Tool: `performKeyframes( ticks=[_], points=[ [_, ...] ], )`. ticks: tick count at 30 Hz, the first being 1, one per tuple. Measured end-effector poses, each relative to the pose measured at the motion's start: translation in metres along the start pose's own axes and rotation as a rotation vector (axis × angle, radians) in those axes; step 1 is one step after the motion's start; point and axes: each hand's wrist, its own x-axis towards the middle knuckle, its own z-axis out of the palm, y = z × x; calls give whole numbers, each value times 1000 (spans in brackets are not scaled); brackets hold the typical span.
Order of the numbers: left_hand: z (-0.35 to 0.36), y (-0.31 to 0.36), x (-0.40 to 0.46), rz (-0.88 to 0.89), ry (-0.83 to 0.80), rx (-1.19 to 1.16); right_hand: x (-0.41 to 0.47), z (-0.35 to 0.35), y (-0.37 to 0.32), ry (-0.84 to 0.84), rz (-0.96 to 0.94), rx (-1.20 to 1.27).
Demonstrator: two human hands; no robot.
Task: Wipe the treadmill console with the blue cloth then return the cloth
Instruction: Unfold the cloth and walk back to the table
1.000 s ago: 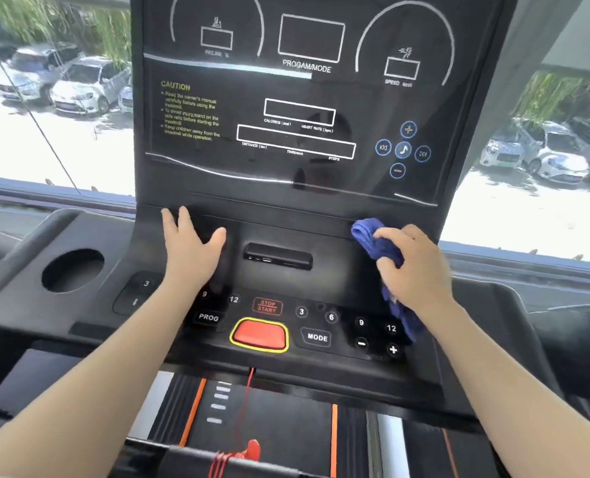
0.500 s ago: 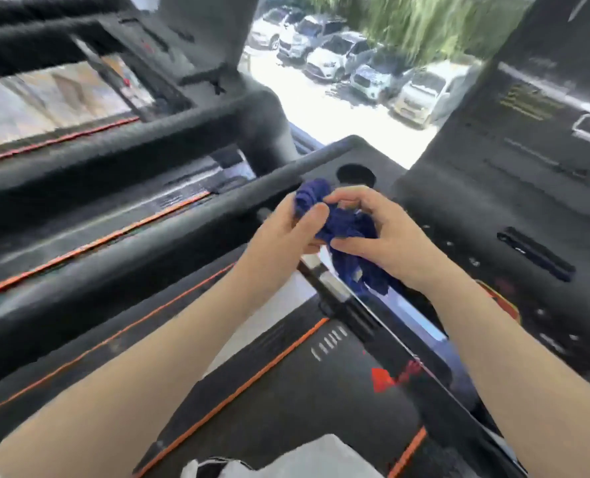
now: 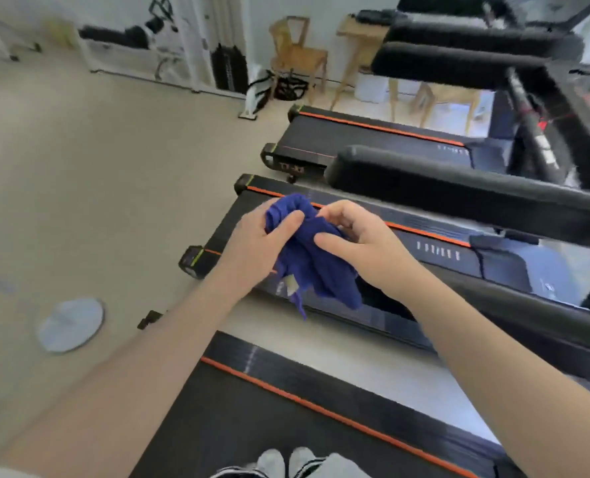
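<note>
The blue cloth (image 3: 312, 258) is bunched and held between both hands above the near treadmill belts. It is pinched by the left hand (image 3: 257, 250), thumb pressed on top, fingers curled beneath. The right hand (image 3: 362, 246) is curled round its right side, thumb laid across the fabric. Both forearms are extended forward, converging at the cloth.

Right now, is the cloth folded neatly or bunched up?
Bunched up: the cloth is a crumpled wad held between the left hand and right hand, one end dangling.
</note>
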Motion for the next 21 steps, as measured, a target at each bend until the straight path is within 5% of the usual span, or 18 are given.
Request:
performKeyframes(
  ticks=[4, 8, 21],
  points=[
    [-62, -37, -6, -138, 304, -53, 56, 78, 0, -113, -30, -34],
    [-123, -63, -1, -192, 427, -24, 105, 141, -2, -132, 29, 7],
    [-387, -161, 131, -197, 396, -56, 361, 334, -28, 16, 179, 149]
  ],
)
